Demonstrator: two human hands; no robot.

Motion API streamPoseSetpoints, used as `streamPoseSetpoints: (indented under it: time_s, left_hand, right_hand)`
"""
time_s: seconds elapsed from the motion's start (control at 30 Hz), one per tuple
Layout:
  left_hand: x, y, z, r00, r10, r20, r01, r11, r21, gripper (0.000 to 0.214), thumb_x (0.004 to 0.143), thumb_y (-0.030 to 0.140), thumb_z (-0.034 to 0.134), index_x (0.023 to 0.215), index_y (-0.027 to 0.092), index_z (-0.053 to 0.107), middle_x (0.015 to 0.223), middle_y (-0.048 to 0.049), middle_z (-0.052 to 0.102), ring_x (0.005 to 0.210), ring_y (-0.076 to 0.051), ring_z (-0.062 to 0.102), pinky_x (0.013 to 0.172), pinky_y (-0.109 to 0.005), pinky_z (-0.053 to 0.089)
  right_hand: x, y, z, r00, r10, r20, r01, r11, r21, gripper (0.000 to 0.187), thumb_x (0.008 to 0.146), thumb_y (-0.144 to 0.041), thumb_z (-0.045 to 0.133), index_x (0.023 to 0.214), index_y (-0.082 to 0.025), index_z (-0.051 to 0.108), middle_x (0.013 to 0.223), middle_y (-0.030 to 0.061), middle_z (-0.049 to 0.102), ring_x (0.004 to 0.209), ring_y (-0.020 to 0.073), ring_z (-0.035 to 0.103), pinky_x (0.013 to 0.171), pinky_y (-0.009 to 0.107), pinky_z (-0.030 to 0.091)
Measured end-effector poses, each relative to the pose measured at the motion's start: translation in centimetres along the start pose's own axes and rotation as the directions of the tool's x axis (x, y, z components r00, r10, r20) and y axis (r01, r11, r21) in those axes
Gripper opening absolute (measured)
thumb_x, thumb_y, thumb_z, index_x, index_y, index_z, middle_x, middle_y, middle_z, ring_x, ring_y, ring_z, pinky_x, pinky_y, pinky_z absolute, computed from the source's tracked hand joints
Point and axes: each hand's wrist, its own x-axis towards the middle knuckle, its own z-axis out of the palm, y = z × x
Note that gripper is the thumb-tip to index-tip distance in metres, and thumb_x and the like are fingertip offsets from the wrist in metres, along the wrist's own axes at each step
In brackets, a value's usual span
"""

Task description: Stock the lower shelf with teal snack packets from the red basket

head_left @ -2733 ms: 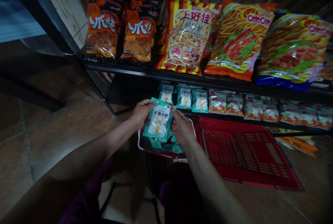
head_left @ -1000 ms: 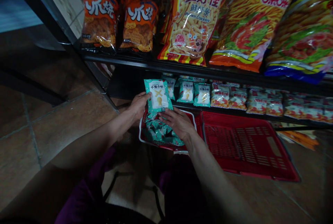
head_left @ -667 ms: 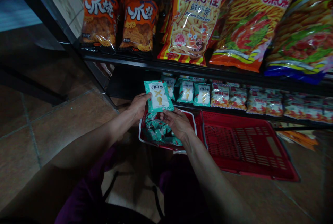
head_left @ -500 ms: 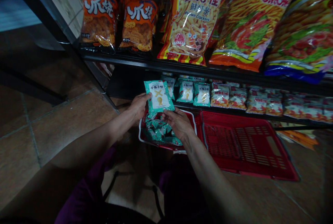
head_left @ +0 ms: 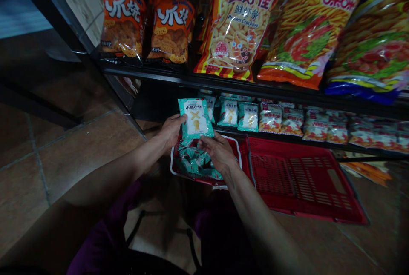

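The held teal snack packet (head_left: 195,118) reads 小鱼小虾; the same characters stand on the teal shelf packets (head_left: 229,112) just beyond it; above, the red-and-yellow prawn cracker bag (head_left: 238,30) carries Oishi, 上好佳, 鲜虾条 and "Prawn Crackers"; the orange-edged snack bag (head_left: 308,36) to its right says 咪咪; the orange-and-black bags (head_left: 122,21) at far left bear stylised white characters resembling 爪烧; the lettering on the small red-and-white packets (head_left: 271,117), lower right, is too small to read.

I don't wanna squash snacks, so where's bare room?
Looks bare: floor between shelf post and left arm; lower shelf left of the held packet; red panel right of the right arm. Crowded: upper shelf, packet-filled basket by both hands.
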Motion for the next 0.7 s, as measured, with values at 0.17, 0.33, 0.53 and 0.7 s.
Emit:
streamPoseSetpoints:
  time_s: [0.17, 0.33, 0.53, 0.7]
  left_hand:
    - [-0.01, -0.07, 0.06, 1.000, 0.011, 0.019, -0.011, 1.000, -0.020, 0.008, 0.081, 0.015, 0.058, 0.086, 0.012, 0.064, 0.081, -0.0076, 0.071, 0.080, -0.018, 0.066, 0.080, -0.033, 0.053]
    - [-0.16, 0.01, 0.30, 0.999, 0.009, -0.033, -0.010, 0.999, -0.038, 0.005, 0.082, 0.013, 0.057, 0.084, 0.013, 0.061, 0.078, -0.0050, 0.070, 0.072, -0.015, 0.066, 0.079, -0.033, 0.053]
    - [0.31, -0.20, -0.04, 0.999, 0.031, -0.034, -0.033, 0.999, -0.040, 0.008, 0.081, 0.014, 0.058, 0.088, 0.014, 0.061, 0.076, -0.0040, 0.069, 0.071, -0.014, 0.065, 0.078, -0.031, 0.053]
    - [0.47, -0.51, -0.37, 0.998, 0.022, -0.052, -0.021, 1.000, 0.017, 0.009, 0.082, 0.017, 0.057, 0.090, 0.014, 0.060, 0.074, -0.0039, 0.069, 0.067, -0.015, 0.065, 0.070, -0.028, 0.054]
  right_hand:
    - [0.16, 0.25, -0.10, 1.000, -0.020, -0.013, 0.020, 1.000, 0.017, 0.033, 0.048, -0.023, 0.081, 0.075, -0.018, 0.064, 0.066, -0.0037, 0.065, 0.056, 0.0080, 0.057, 0.059, 0.024, 0.049]
    - [0.20, 0.40, 0.15, 1.000, 0.016, 0.016, -0.017, 0.997, 0.072, 0.034, 0.046, -0.025, 0.083, 0.073, -0.018, 0.064, 0.065, -0.0031, 0.065, 0.062, 0.0102, 0.061, 0.065, 0.026, 0.050]
    - [0.15, 0.51, 0.43, 0.999, -0.008, 0.032, 0.007, 1.000, 0.028, 0.035, 0.047, -0.029, 0.083, 0.074, -0.017, 0.065, 0.067, -0.0025, 0.066, 0.061, 0.0096, 0.059, 0.066, 0.026, 0.049]
    - [0.09, 0.77, 0.69, 1.000, 0.013, 0.014, -0.012, 0.998, -0.055, 0.034, 0.046, -0.027, 0.081, 0.075, -0.017, 0.066, 0.071, -0.0004, 0.068, 0.064, 0.0115, 0.060, 0.068, 0.027, 0.050]
